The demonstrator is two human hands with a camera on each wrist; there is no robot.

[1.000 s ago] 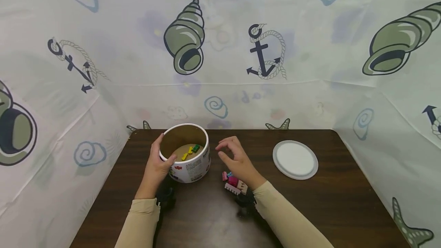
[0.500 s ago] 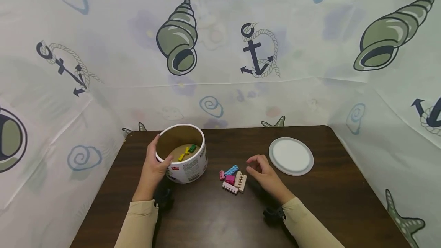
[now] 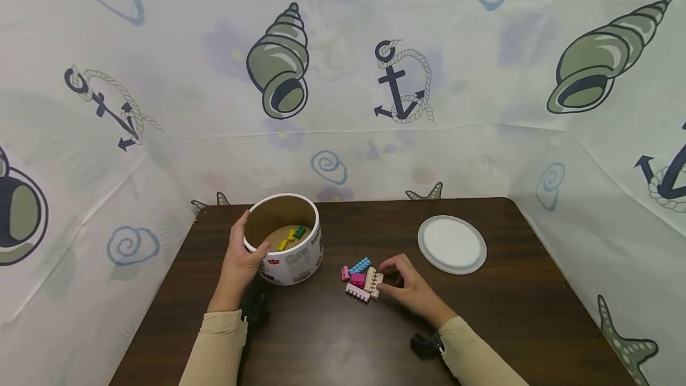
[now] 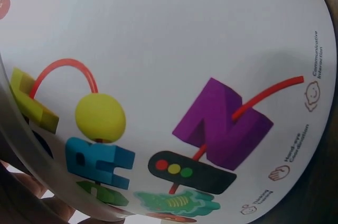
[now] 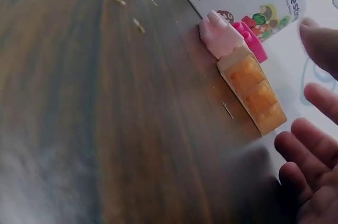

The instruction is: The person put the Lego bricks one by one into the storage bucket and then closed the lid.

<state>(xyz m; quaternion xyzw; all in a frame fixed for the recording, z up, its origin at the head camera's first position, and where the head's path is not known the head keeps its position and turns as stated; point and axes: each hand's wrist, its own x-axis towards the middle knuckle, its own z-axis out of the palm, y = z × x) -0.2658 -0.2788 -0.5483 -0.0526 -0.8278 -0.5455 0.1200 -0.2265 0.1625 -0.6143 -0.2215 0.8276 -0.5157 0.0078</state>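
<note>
My left hand [image 3: 238, 267] grips the rim of a white printed bucket [image 3: 302, 262], thumb over the near edge. Green [image 3: 300, 232] and yellow toy bricks [image 3: 282, 245] lie inside it. Right of the bucket is a small cluster: a beige brick [image 3: 371, 282], a blue brick [image 3: 359, 265], a magenta brick [image 3: 357, 280], a pink brick [image 3: 345, 273] and a pale pink brick [image 3: 357, 292]. My right hand [image 3: 414, 290] is beside the beige brick, thumb and forefinger spread near it. The right wrist view shows the beige brick's hollow side [image 5: 253, 94], with loosely bent fingers [image 5: 311, 142] apart from it.
A round white lid [image 3: 452, 245] lies on the dark wooden table [image 3: 332, 344], behind and right of my right hand. Small pale flecks [image 5: 138, 25] dot the tabletop. A patterned cloth [image 3: 343, 76] encloses the back and sides.
My right hand moved right from over the brick cluster, uncovering it, then came down and left to the beige brick. My left hand stays on the bucket; the head view shifted slightly.
</note>
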